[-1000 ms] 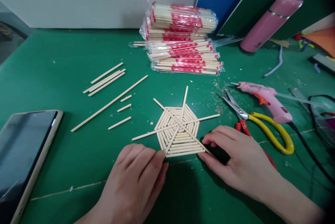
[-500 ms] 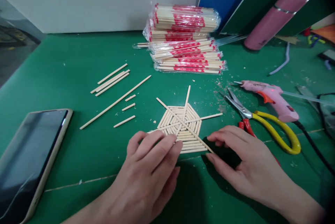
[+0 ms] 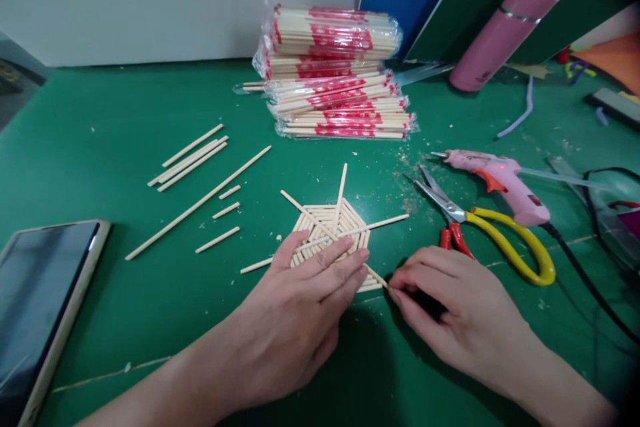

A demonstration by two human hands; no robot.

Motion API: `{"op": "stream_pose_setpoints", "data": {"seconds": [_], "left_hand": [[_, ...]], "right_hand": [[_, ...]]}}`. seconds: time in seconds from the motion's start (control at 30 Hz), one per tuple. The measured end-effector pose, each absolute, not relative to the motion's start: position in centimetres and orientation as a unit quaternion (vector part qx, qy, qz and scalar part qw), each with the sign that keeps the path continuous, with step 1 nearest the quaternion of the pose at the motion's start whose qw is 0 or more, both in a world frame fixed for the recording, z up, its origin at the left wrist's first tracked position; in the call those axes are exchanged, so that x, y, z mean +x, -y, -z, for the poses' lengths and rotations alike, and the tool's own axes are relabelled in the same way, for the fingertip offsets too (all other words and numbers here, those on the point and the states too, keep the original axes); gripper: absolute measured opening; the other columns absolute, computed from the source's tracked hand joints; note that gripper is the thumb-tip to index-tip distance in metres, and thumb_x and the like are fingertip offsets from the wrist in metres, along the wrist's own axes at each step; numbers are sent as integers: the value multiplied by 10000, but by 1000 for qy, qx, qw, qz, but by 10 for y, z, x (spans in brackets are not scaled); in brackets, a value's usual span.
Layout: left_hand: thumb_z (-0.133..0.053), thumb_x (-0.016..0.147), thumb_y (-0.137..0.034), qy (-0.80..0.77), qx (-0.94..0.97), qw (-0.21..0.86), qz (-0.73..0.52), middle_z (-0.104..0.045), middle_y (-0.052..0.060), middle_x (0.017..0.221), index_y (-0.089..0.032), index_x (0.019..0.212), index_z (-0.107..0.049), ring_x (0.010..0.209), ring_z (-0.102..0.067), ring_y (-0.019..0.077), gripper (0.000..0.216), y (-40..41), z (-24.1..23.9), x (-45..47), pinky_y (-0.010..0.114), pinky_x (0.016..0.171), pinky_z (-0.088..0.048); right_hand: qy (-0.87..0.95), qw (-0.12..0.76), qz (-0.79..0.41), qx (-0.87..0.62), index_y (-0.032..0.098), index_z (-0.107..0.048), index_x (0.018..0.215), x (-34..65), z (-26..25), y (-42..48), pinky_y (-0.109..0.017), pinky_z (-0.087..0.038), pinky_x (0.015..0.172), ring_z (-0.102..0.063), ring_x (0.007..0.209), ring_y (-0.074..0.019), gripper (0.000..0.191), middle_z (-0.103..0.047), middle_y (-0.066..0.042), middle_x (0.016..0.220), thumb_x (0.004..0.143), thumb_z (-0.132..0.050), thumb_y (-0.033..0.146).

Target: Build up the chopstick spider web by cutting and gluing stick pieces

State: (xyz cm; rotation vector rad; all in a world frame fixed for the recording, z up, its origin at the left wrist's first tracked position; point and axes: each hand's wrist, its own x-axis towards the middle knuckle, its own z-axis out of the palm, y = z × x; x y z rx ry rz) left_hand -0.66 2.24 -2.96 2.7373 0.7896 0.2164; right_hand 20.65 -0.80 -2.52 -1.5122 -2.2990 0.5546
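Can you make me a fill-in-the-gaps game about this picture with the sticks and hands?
1. The left hand lies flat on the stick web, on a table covered in ____.
2. The right hand pinches the near end of a diagonal stick; behind it lie scissors with a big ____ handle loop.
3. The glue gun and the bottle are both ____.
4. The phone lies at the picture's ____ edge.
Missing words: green, yellow, pink, left.

My left hand (image 3: 305, 300) has slid forward from the near edge of the stick hexagon (image 3: 333, 217) to lie flat across its lower half, while my right hand (image 3: 450, 310) fingers (image 3: 400, 294) have drawn in to pinch the near end of the diagonal stick (image 3: 300, 206).
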Motion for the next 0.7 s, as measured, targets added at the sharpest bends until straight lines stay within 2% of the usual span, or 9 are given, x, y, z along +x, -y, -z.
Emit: {"op": "stream_pose_setpoints", "data": {"seconds": [0.37, 0.57, 0.7], "left_hand": [[-352, 853, -196, -277, 948, 143, -60, -361, -1, 1352, -229, 1260, -359, 1264, -264, 199, 409, -22, 29, -4, 507, 1028, -33], [-390, 837, -214, -276, 950, 128, -77, -433, 32, 1305, -220, 1221, -422, 1220, -344, 225, 386, -23, 27, -3, 492, 1019, -152], [-361, 854, -232, -272, 953, 121, -59, -392, 22, 1335, -220, 1243, -394, 1239, -311, 221, 391, -23, 26, -3, 480, 1026, -105]], "right_hand": [[807, 160, -199, -533, 213, -602, 747, 205, 28, 7, -274, -366, 613, -502, 666, -137, 149, -555, -13, 699, 801, -464, 202], [797, 169, -198, -545, 212, -595, 724, 202, 27, 9, -273, -350, 604, -489, 649, -135, 123, -552, -8, 683, 783, -488, 220], [790, 175, -187, -557, 212, -585, 717, 200, 27, 8, -272, -340, 595, -485, 645, -135, 88, -554, -2, 680, 770, -517, 230]]}}
